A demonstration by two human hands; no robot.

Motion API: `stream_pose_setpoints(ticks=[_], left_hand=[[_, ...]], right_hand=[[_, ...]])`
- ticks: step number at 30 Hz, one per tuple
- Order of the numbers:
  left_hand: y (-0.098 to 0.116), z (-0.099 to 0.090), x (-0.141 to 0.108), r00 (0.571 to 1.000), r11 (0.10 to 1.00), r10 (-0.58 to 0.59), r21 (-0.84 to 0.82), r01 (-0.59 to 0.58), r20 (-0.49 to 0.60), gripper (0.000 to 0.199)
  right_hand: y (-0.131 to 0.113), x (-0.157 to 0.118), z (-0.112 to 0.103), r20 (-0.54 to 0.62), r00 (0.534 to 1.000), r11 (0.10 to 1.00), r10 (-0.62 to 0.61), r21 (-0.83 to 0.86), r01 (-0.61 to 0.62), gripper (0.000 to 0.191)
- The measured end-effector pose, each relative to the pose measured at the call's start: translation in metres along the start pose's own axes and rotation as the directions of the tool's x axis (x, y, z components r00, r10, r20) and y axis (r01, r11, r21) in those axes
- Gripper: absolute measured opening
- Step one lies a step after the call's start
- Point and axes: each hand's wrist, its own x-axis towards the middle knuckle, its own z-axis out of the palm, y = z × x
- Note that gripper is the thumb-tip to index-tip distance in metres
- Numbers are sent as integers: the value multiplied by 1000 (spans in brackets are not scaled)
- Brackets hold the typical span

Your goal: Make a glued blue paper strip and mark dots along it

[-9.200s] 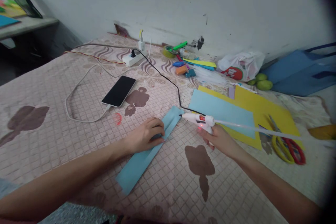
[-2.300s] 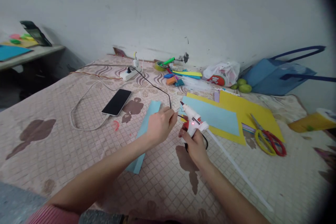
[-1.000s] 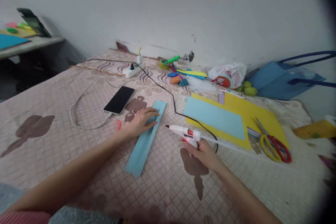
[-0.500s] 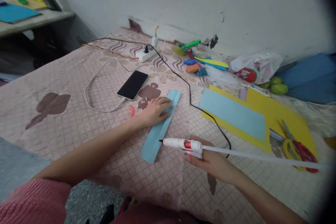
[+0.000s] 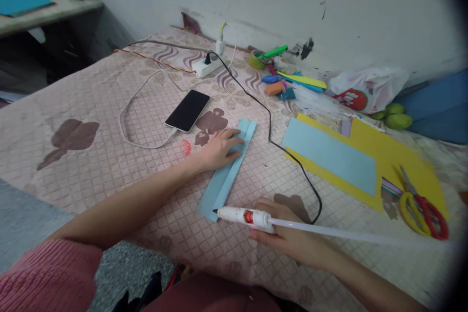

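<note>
A creased light blue paper strip lies slantwise on the patterned tablecloth. My left hand rests on its upper part, palm down with the fingers spread. In my right hand is a white glue gun, my fingers wrapped round its handle. The gun's dark tip points left and sits at the strip's near end; whether it touches the paper I cannot tell. A long clear glue stick juts from the back of the gun across my right wrist.
A phone on a white cable lies beyond my left hand. The black cord runs from the power strip. Scissors and yellow paper lie at right, a plastic bag behind.
My right hand and the glue gun have moved down and slightly left along the strip, toward its near end. My left hand stays on the paper. The camera view has shifted a little.
</note>
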Motion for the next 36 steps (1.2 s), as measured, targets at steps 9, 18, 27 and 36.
stream_pose_setpoints(ticks=[9, 18, 27, 36], left_hand=[[-1, 1, 0, 1000, 1000, 4, 1, -4, -12, 29], [0, 1, 0, 1000, 1000, -9, -1, 9, 5, 30], [-2, 1, 0, 1000, 1000, 6, 2, -6, 11, 31], [-2, 2, -1, 1000, 1000, 4, 9, -4, 6, 31]], right_hand=[[-4, -1, 0, 17, 1000, 1000, 9, -1, -9, 23], [-3, 0, 0, 4, 1000, 1000, 14, -10, -14, 22], [12, 0, -3, -143, 989, 996, 31, -74, -42, 17], [11, 2, -6, -140, 988, 998, 67, 21, -64, 18]])
